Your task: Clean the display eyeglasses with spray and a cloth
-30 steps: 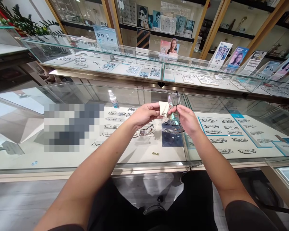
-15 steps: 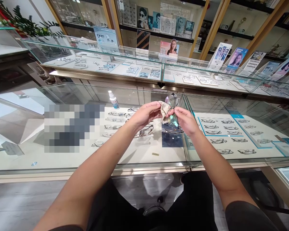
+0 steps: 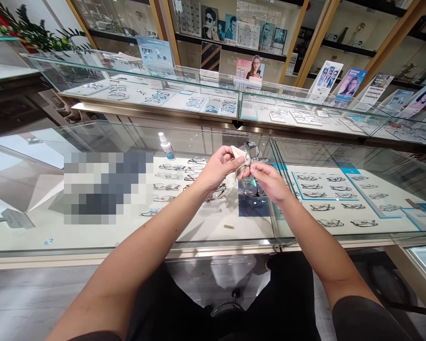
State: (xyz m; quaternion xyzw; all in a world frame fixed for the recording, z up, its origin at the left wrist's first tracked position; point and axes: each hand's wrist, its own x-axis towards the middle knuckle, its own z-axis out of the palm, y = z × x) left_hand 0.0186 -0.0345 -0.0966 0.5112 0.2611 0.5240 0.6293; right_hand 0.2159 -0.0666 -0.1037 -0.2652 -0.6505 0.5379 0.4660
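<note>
A pair of dark-rimmed glasses (image 3: 252,152) is held up over the glass counter (image 3: 199,237). My right hand (image 3: 266,180) pinches the glasses from below at the frame. My left hand (image 3: 218,166) is closed on a small cream cleaning cloth (image 3: 238,152) and presses it against one lens. Both hands meet above a dark blue mat (image 3: 252,204) inside the showcase.
A small spray bottle (image 3: 166,146) stands on the counter to the left. Rows of glasses (image 3: 319,187) lie inside the showcase under the glass. A small brass piece (image 3: 228,227) lies near the front. A second showcase (image 3: 234,106) with posters stands behind.
Both hands have shifted slightly left with the glasses. The cloth in my left hand has moved up onto the lens, and the glasses have tilted.
</note>
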